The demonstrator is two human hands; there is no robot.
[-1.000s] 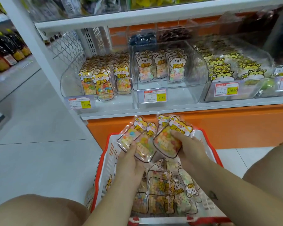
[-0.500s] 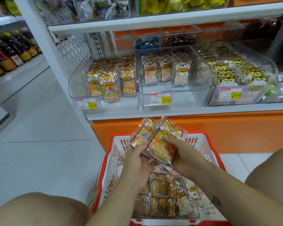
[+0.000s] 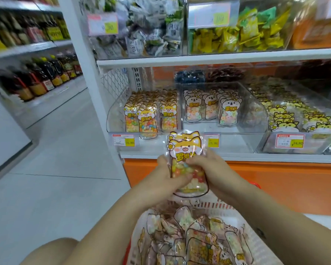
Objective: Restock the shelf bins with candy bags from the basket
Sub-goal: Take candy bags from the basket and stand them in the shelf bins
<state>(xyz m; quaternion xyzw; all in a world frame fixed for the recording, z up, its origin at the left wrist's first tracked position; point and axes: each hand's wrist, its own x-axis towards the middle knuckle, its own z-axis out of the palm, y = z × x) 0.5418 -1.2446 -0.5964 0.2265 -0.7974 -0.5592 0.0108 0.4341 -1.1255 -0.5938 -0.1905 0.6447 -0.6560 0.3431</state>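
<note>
Obs.: 1 s ago the candy bags were fanned out in both hands low over the basket. 0.5 s ago they were half gathered. Now they are squared into one upright stack of candy bags (image 3: 185, 150) at frame centre, lifted clear of the basket (image 3: 218, 205) and level with the shelf's front edge. At least two fox heads show at the top, one behind the other.

Hands: left hand (image 3: 165, 174) and right hand (image 3: 213, 168) both grip the lower half of the stack from either side, fingers curled onto its front.

Meaning (judgement): sorting is done and placing is next. The stack is not yet in any bin. The left bin (image 3: 113, 115), left of centre, holds bags with the same fox face, so it looks like the target. The middle bin (image 3: 256, 111) holds bear-faced bags of ring candy and has free floor in front. Many bags remain in the basket at lower centre.

Writing: three yellow Chinese characters on the bag front, which I read as 罗班长. Left bin price tag (image 3: 123, 140) reads 16.80. The right price tag (image 3: 289, 140) reads ¥16.80. The middle tag (image 3: 212, 140) is partly hidden by the stack, ".80" legible. The upper-shelf tags are blurred.
</note>
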